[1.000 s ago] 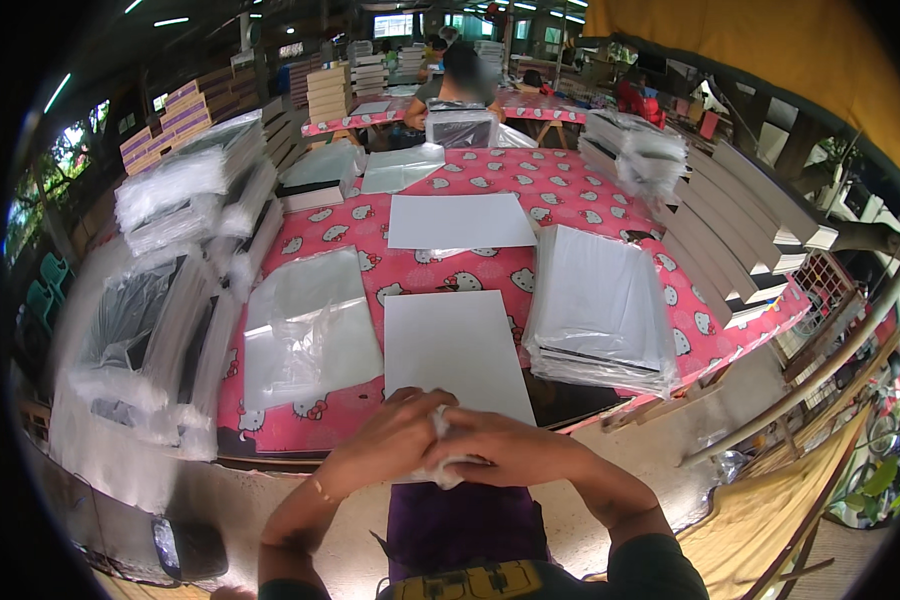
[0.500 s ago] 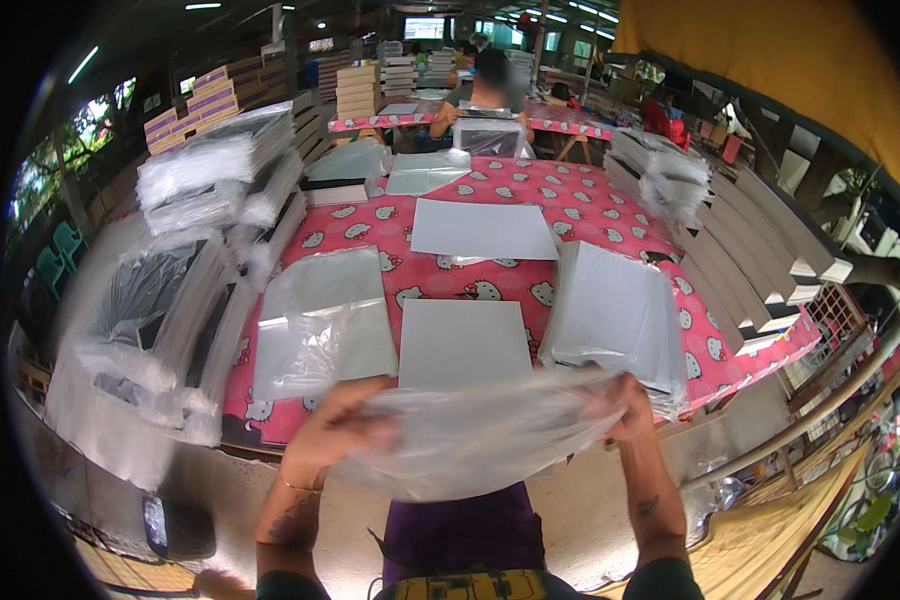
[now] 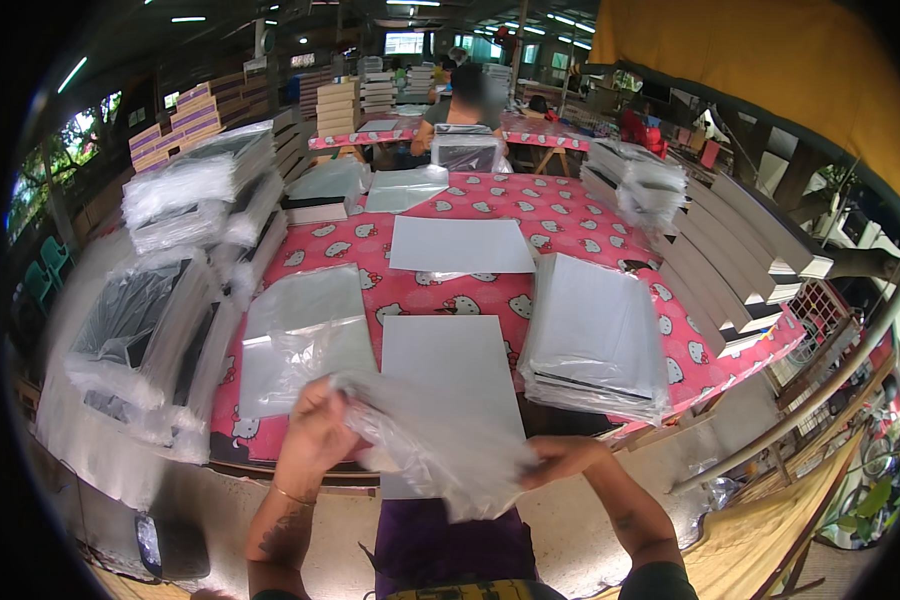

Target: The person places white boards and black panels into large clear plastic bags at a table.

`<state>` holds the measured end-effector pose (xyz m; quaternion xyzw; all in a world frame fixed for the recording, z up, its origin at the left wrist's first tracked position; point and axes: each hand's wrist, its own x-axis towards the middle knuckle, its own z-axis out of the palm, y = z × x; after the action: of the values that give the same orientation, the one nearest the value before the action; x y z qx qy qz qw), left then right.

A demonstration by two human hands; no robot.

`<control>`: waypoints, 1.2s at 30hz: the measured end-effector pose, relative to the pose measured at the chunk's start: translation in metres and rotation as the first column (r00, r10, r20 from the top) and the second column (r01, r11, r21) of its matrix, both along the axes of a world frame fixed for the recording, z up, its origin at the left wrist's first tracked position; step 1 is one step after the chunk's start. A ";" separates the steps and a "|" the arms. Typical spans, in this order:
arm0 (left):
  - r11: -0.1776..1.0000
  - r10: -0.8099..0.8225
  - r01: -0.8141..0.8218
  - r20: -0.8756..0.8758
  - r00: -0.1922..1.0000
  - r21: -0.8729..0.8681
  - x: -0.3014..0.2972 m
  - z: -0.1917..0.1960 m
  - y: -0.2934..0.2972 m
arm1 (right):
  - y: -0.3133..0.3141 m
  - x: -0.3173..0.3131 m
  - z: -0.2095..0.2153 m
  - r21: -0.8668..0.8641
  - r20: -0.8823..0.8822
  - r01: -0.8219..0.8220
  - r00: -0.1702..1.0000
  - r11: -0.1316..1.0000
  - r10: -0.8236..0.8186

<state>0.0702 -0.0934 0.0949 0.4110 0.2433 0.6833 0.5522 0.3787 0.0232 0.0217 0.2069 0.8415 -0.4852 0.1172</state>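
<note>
A clear plastic bag (image 3: 440, 445) hangs stretched between my two hands above my lap, blurred by motion. My left hand (image 3: 315, 432) grips its upper left corner and my right hand (image 3: 560, 460) pinches its lower right end. Just beyond the bag a grey flat sheet (image 3: 450, 370) lies on the table with the red patterned cloth (image 3: 420, 295). To its left sits a pile of clear bags (image 3: 305, 335). To its right rests a stack of bagged grey sheets (image 3: 590, 335).
A second grey sheet (image 3: 460, 245) lies farther back. Wrapped stacks (image 3: 185, 200) line the left side, and grey boards (image 3: 740, 260) lean along the right. A person (image 3: 462, 110) sits at the far end. A dark phone (image 3: 148, 540) lies at lower left.
A second ago my hands were together crumpling the bag. They spread it wide, and now it is tilted, the left hand raised and the right hand lowered.
</note>
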 end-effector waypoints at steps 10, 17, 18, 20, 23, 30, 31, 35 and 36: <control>0.998 0.055 -0.053 0.041 0.998 -0.043 0.001 -0.042 -0.010 | -0.008 0.009 -0.047 -0.606 -0.291 0.469 0.621 0.642 -0.728; 0.912 -0.392 0.274 -0.451 0.802 -0.305 -0.038 -0.088 -0.033 | -0.002 0.055 -0.075 -0.876 -0.469 -0.106 0.407 0.470 -0.784; 0.895 -0.446 0.373 -0.468 0.763 -0.245 -0.040 -0.084 -0.035 | -0.008 0.055 -0.072 -0.839 -0.465 -0.021 0.548 0.544 -0.695; 0.977 -0.145 0.125 -0.110 0.983 -0.175 -0.029 -0.058 -0.040 | -0.023 0.046 -0.065 -0.597 -0.329 0.150 0.850 0.788 -0.411; 0.949 -0.188 0.136 -0.163 0.969 -0.285 -0.062 -0.079 -0.047 | -0.042 0.055 -0.057 -0.810 -0.356 0.011 0.786 0.586 -0.506; 0.762 0.331 -0.538 -0.496 0.803 -0.361 0.036 -0.150 -0.093 | -0.118 0.029 -0.108 -0.457 -0.272 0.827 0.219 0.326 -0.937; 0.713 0.285 -0.546 -0.531 0.798 -0.439 0.039 -0.153 -0.095 | -0.126 0.018 -0.104 -0.391 -0.290 0.880 0.161 0.271 -0.943; 0.760 0.235 -0.568 -0.680 0.695 -0.317 0.034 -0.179 -0.086 | -0.129 0.005 -0.122 -0.295 -0.337 0.934 0.094 0.200 -0.937; 0.760 0.242 -0.563 -0.662 0.709 -0.325 0.034 -0.173 -0.085 | -0.128 0.004 -0.121 -0.303 -0.344 0.932 0.085 0.197 -0.935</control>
<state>0.1045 -0.1786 -0.0777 0.3739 0.6571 0.5417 0.3674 0.3826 -0.1046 -0.0989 0.5708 0.5150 -0.4830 -0.4191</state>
